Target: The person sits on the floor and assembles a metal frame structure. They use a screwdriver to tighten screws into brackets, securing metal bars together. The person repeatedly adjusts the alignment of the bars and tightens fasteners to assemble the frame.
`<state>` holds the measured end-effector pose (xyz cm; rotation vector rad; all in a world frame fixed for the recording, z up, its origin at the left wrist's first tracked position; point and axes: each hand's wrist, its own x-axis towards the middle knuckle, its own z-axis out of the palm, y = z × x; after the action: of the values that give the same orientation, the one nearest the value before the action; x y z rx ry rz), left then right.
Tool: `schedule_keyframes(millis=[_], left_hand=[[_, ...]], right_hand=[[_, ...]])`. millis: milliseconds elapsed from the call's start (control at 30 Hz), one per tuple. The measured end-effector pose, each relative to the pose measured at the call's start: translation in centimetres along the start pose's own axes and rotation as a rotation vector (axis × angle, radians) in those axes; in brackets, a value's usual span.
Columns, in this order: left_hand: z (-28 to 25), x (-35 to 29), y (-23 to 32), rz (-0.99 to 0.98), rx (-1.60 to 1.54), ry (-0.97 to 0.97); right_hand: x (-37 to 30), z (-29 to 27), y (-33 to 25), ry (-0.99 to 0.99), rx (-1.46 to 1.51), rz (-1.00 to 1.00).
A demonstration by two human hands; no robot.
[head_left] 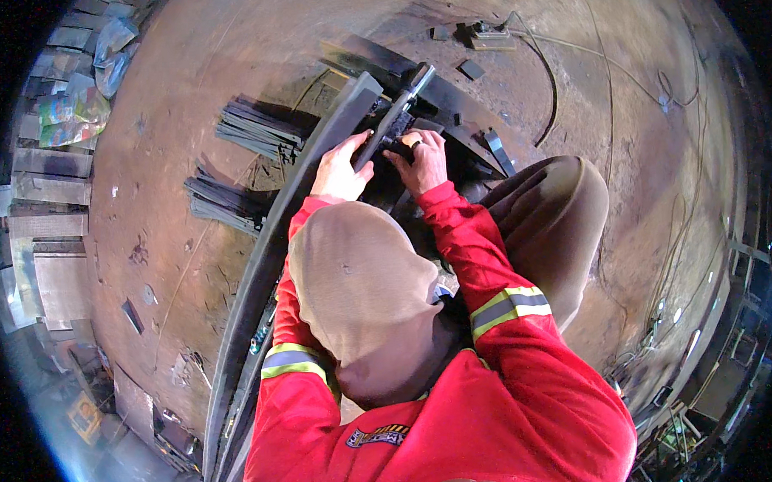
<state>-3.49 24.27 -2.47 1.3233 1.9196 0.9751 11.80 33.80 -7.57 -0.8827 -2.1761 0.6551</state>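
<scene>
A dark flat metal bar (389, 126) slants up and away to the right, with a bright, shiny piece (421, 77) at its far end. My left hand (341, 168) is closed on the bar's near end, fingers and thumb on its sides. Close by on the right, my right hand (422, 161) has its fingers curled beside the bar at a small dark part (399, 132); what they grip is hidden. Both hands are above a long grey steel beam (315, 163) and a dark steel plate (449, 103).
Left of the beam lie two bundles of metal strips (259, 131), (223, 198). A metal offcut (499, 152) lies right of my hands. Farther off are a tool (489, 38) and a cable (554, 91). My bent knees (362, 284) flank the work; stacked plates (52, 176) line the left.
</scene>
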Motion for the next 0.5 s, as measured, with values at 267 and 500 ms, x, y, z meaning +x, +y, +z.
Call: schedule_keyframes(millis=[267, 500], left_hand=[[0.2, 0.1, -0.6, 0.082, 0.064, 0.006], [0.1, 0.1, -0.1, 0.021, -0.021, -0.011]], right_hand=[[0.6, -0.2, -1.0, -0.014, -0.133, 0.008], [0.1, -0.2, -0.8, 0.041, 0.097, 0.134]])
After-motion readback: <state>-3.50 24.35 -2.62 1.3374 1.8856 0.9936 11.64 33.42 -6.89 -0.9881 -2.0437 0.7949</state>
